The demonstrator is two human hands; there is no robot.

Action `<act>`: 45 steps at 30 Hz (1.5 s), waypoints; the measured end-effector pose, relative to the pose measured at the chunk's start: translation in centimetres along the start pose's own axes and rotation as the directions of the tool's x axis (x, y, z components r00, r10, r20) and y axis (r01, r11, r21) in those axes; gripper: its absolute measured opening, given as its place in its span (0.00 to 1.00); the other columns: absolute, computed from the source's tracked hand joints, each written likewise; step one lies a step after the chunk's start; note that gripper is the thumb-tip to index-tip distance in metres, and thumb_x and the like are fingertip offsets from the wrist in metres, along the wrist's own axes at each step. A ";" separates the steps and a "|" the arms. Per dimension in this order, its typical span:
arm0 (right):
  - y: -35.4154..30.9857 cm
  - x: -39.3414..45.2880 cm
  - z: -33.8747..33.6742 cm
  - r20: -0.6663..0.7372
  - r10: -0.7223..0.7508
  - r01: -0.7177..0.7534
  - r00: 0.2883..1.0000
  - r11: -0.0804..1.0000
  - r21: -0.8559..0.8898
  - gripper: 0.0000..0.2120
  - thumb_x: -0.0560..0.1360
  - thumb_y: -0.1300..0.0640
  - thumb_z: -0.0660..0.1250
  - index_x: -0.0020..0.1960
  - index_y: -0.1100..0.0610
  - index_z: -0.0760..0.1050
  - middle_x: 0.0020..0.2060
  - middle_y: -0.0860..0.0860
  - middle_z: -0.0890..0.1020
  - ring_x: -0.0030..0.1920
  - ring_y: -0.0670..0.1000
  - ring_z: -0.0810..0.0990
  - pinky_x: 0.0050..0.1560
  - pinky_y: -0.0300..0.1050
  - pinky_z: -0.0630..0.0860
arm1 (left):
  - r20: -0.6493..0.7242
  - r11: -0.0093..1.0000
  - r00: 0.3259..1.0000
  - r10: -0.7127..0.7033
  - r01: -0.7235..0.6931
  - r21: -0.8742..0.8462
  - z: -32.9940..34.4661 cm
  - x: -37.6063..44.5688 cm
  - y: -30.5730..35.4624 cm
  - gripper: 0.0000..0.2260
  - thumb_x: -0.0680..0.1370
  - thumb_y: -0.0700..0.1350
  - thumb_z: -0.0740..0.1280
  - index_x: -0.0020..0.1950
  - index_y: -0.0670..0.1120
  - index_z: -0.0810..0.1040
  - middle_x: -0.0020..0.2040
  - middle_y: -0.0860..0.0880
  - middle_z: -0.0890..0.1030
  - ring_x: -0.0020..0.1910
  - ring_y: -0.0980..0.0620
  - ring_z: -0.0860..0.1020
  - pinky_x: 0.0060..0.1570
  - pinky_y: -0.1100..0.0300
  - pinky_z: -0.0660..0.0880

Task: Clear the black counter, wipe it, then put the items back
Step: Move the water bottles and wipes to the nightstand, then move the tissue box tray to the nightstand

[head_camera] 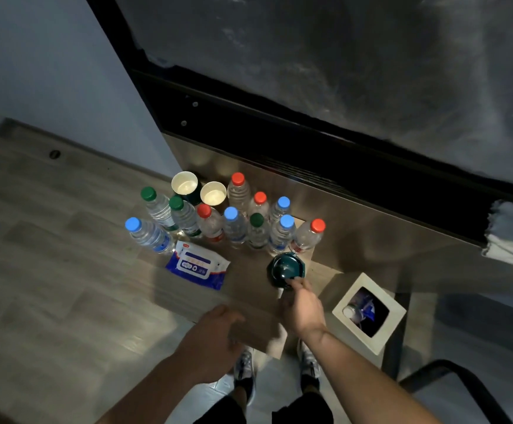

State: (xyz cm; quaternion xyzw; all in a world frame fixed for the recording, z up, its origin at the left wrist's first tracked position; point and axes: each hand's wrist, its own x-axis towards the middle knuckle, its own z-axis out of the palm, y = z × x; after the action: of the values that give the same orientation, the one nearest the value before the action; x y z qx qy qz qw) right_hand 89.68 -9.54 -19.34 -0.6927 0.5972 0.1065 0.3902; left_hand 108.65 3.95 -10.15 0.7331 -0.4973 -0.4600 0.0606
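The black counter [371, 71] runs across the top right, with a white cloth [512, 237] lying at its right end. Below it on the wooden floor stand several water bottles [235, 224] with red, blue and green caps, two paper cups [184, 183], and a blue wet-wipe pack [197, 264]. My right hand [302, 307] reaches down and its fingertips pinch the near edge of a dark green dish [285, 267] beside the bottles. My left hand [215, 335] hovers lower, fingers loosely curled, holding nothing.
A white square bin [368, 313] with rubbish inside stands right of my right hand. A black chair frame [450, 381] is at the bottom right. A grey wall [50, 71] rises on the left. My shoes [246, 371] are near the bottom middle.
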 end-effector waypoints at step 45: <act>47.4 -40.8 -37.1 -0.287 0.254 -0.107 0.924 0.890 0.443 0.35 0.79 0.44 0.70 0.82 0.43 0.59 0.83 0.46 0.55 0.82 0.50 0.57 0.80 0.52 0.60 | 0.073 0.875 0.926 0.369 -0.373 0.308 23.3 -6.6 49.6 0.33 0.78 0.63 0.67 0.80 0.55 0.63 0.82 0.53 0.57 0.79 0.47 0.61 0.76 0.54 0.61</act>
State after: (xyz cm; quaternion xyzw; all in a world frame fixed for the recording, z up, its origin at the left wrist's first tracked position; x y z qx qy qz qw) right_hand 23.91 -3.07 11.08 -0.5411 0.7263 -0.1078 0.4099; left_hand 57.56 -6.99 7.76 0.6215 -0.6960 -0.3588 0.0264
